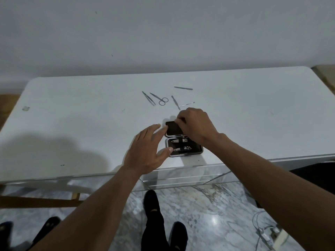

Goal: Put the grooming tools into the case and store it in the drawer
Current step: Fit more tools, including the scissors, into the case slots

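**Case open, five tools still loose on the surface**

Right hand's [196, 126] grip is curled with fingertips pinched on the far edge of the lid of the case [183, 139]; I can't tell if there's a tool under those fingers. Left hand [145, 153] is spread, fingers resting against the case's left side to steady it.

Case sits open near the front edge of the white surface [72, 115], with two clippers [182, 144] already seated in the near half. Looks like a small rigid clamshell, light, so I'd guess it slides if you push on it one-handed. Keep that left hand bracing.

Loose ones are just beyond the case: tweezers [148, 100], scissors [159, 99], a pusher [175, 102], a thin pick [187, 104] and a file [183, 88] furthest back. All thin, stiff, slick metal lying flat, so I'd pinch from the sides mid-shaft, or grab the scissors by the rings.

Nothing else crowds the spot. Mirrored drawer front [181, 175] is right below the case.
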The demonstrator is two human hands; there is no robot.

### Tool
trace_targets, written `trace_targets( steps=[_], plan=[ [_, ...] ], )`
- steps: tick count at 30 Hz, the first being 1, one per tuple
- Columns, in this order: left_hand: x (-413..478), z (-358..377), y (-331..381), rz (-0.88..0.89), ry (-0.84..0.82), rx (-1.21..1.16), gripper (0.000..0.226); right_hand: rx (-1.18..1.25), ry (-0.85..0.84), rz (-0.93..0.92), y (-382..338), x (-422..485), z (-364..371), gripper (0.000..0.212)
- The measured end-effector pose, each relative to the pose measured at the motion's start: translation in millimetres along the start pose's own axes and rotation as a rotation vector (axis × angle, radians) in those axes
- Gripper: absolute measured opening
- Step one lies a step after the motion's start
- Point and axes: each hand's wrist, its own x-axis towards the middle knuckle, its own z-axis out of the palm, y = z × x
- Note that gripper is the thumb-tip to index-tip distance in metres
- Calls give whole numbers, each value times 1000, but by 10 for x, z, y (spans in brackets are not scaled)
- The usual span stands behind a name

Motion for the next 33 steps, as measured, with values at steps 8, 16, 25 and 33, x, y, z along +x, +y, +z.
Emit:
trace_targets(
  steps=[8, 16, 25, 33],
  plan=[
    [9, -24, 20, 21, 7, 46, 67, -53, -17, 66, -333, 875, 177, 16],
    [34, -24, 9, 7, -30, 49, 68, -133, -119, 177, -420, 1300, 264, 16],
    [38, -48, 36, -13, -48, 30, 69, -45, -168, 253, -443, 1461, 210, 16],
    [34, -34, 30, -11, -27, 7, 69, -88, -303, 266, -426, 1495, 204, 27]
  ],
)
